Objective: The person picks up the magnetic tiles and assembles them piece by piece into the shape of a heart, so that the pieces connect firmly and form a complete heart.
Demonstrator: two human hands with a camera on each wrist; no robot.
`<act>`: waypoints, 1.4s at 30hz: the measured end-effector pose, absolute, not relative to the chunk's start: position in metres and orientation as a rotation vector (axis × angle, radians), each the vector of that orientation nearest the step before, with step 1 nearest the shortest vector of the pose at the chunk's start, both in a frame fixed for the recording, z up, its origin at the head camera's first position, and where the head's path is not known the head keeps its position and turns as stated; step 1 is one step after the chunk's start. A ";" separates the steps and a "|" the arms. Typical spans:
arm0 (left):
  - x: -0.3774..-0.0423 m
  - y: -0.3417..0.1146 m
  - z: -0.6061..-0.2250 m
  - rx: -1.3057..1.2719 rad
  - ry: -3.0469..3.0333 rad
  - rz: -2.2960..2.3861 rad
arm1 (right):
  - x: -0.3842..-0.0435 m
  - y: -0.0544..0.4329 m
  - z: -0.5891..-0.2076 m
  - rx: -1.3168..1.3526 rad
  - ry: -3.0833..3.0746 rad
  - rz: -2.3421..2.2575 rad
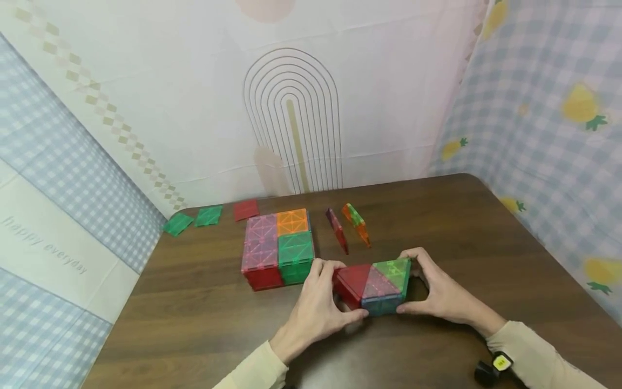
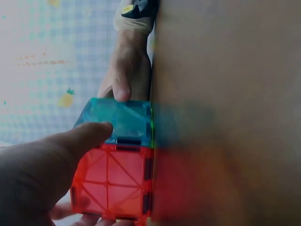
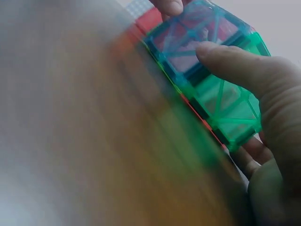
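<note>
A low block of translucent magnetic tiles [image 1: 381, 283] sits at the table's middle, topped by red, purple and light green triangles. My left hand [image 1: 318, 302] grips its left end, thumb at the front and fingers behind. In the left wrist view that hand spans the red side tile [image 2: 108, 181], its thumb on the blue front tile [image 2: 127, 115]. My right hand [image 1: 439, 289] holds the other end, thumb at the front corner. The right wrist view shows that thumb against the blue tile, beside the green side tile [image 3: 230, 106].
A larger tile box [image 1: 261, 243] with purple, orange and green squares on top stands just left. Behind the block, a red-purple tile piece [image 1: 337, 229] and an orange-green one [image 1: 357, 224] stand on edge. Green tiles [image 1: 209, 216] and a red tile [image 1: 246, 209] lie at the back left.
</note>
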State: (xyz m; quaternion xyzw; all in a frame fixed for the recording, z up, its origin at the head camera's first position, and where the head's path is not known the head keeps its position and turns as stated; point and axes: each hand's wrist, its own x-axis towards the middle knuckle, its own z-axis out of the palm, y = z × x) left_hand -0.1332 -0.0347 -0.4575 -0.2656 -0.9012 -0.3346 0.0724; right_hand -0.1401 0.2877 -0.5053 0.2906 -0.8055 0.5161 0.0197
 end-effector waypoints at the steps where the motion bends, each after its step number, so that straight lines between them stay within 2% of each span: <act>1: -0.130 -0.037 -0.457 -0.772 -2.709 -1.007 | -0.138 0.284 -0.506 0.885 -2.489 1.609; 8: -0.113 -0.064 -0.455 -0.602 -2.723 -0.981 | -0.128 0.249 -0.505 0.722 -2.529 1.621; 16: -0.098 -0.118 -0.453 -0.449 -2.729 -1.034 | -0.125 0.189 -0.503 0.714 -2.557 1.529; 26: -0.098 -0.169 -0.451 -0.259 -2.683 -1.186 | -0.135 0.126 -0.502 0.698 -2.540 1.542; 42: -0.114 -0.189 -0.452 -0.174 -2.660 -1.173 | -0.149 0.097 -0.499 0.645 -2.519 1.516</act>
